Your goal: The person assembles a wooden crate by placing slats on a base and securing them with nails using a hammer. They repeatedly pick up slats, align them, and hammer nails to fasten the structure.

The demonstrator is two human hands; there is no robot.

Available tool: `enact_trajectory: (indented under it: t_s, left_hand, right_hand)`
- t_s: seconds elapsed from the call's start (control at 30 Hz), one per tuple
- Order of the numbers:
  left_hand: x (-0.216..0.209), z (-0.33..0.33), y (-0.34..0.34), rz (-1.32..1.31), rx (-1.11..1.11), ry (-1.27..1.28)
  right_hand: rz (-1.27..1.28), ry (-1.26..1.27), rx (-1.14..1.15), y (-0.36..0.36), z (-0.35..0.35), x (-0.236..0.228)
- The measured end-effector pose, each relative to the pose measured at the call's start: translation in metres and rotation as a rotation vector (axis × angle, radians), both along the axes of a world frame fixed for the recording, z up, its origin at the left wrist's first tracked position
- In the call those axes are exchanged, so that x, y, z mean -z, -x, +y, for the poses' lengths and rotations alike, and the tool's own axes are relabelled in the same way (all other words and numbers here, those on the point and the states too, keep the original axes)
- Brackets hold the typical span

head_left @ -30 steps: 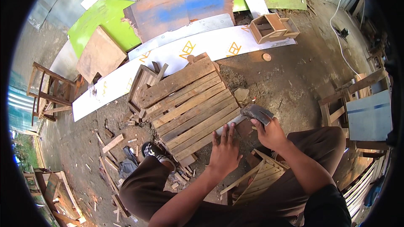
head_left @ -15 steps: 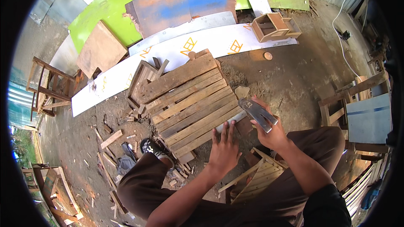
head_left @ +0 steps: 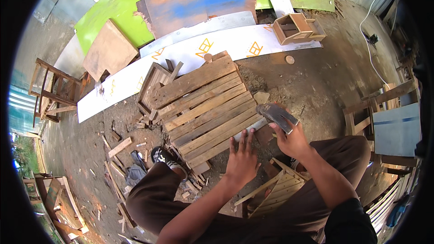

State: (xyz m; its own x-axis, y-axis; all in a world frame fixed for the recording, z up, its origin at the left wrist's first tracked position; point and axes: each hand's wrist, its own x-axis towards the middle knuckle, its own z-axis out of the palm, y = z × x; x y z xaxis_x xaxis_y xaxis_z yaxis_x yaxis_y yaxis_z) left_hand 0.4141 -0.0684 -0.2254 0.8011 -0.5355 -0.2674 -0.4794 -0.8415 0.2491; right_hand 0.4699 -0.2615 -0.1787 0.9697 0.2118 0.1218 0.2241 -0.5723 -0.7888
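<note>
A hammer [head_left: 276,116], judged head-heavy and rigid and best taken by its handle, is gripped in the closed fingers of the right hand [head_left: 291,139] beside the slatted wooden panel [head_left: 205,104], where the left hand [head_left: 242,159] lies spread flat.

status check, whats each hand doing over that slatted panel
Left hand flat, fingers spread on near edge of brown slatted wooden panel. Right hand gripping grey metal hammer above panel's corner. Small wood offcut lies beside it.
</note>
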Motion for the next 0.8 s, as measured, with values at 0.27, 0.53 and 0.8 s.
enact_trajectory:
  t_s: [0.27,0.53,0.8]
  left_hand:
    - [0.002,0.003,-0.003,-0.009,0.01,0.057]
    - [0.003,0.001,-0.001,-0.013,0.001,0.024]
    - [0.006,0.002,0.001,-0.059,0.013,0.026]
  right_hand:
    - [0.332,0.183,0.055,-0.001,-0.004,0.005]
    - [0.052,0.045,-0.007,-0.001,-0.006,0.002]
    - [0.29,0.311,-0.01,0.002,-0.007,0.006]
